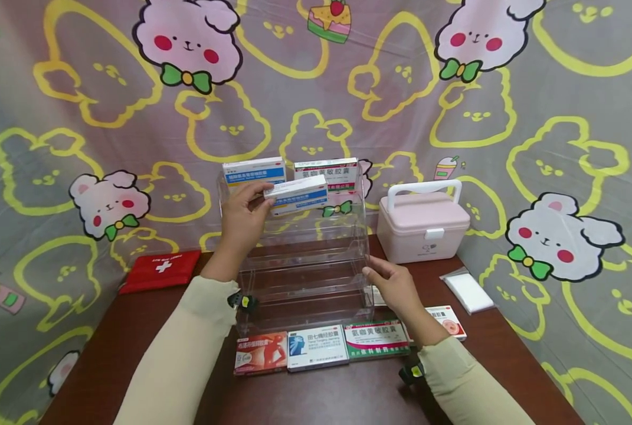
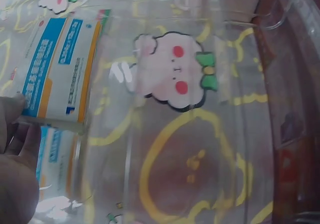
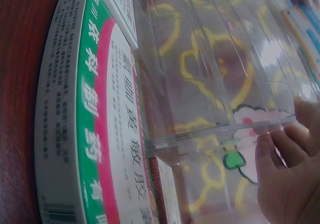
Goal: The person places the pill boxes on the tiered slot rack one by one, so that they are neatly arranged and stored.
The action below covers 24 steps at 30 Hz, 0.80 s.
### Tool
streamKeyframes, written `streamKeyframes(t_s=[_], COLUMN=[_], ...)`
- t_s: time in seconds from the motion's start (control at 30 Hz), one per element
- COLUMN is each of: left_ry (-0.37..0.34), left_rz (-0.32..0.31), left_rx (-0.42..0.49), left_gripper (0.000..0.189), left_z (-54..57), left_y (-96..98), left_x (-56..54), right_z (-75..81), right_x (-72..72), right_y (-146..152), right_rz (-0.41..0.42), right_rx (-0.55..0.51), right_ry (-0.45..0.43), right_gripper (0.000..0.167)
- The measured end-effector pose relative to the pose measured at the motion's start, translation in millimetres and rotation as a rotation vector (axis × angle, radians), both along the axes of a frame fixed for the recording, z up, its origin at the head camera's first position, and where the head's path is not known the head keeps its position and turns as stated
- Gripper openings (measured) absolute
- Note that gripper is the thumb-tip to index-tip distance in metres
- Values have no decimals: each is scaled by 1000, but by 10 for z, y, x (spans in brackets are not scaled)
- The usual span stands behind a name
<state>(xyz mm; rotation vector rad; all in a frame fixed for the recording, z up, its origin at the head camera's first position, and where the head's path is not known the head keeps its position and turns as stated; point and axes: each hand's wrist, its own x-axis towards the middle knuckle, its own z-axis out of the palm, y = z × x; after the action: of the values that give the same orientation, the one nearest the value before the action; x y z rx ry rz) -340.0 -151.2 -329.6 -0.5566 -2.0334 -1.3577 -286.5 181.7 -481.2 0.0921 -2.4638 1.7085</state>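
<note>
My left hand (image 1: 243, 219) pinches a white medicine box with blue and orange bands (image 1: 300, 195) by its left end. The box is raised in front of the top tier of a clear acrylic rack (image 1: 300, 289). In the left wrist view this medicine box (image 2: 62, 69) partly covers a matching box (image 2: 57, 154) behind it. On the top tier stand a blue-and-white box (image 1: 254, 170) at left and a green-and-white capsule box (image 1: 337, 171) at right. My right hand (image 1: 398, 289) holds the rack's right side edge between thumb and fingers.
Before the rack lie a red box (image 1: 261, 353), a white-and-blue box (image 1: 317, 348) and a green-and-white box (image 1: 376, 340). Another white box (image 1: 445, 321) lies behind my right forearm. A red first aid pouch (image 1: 161, 271), a pink handled case (image 1: 424, 227) and a white packet (image 1: 468, 292) lie around.
</note>
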Motion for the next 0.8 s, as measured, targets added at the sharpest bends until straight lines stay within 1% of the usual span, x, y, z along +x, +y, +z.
streamKeyframes(t_s=[0.2, 0.27, 0.43, 0.6, 0.8], left_ry=[-8, -17, -64, -95, -103], left_rz=[14, 20, 31, 35, 47], left_rx=[-59, -98, -184, -210, -240], left_gripper=[28, 28, 30, 31, 31], left_z=[-73, -86, -99, -108, -103], left_y=[150, 196, 293, 374, 469], left_x=[-92, -110, -130, -150, -165], right_z=[7, 3, 23, 34, 44], right_x=[4, -3, 7, 24, 29], right_y=[-14, -7, 2, -12, -25], right_rz=[0, -5, -7, -7, -14], right_rx=[5, 7, 15, 20, 30], right_ry=[4, 4, -6, -5, 1], right_gripper=[52, 52, 53, 54, 54])
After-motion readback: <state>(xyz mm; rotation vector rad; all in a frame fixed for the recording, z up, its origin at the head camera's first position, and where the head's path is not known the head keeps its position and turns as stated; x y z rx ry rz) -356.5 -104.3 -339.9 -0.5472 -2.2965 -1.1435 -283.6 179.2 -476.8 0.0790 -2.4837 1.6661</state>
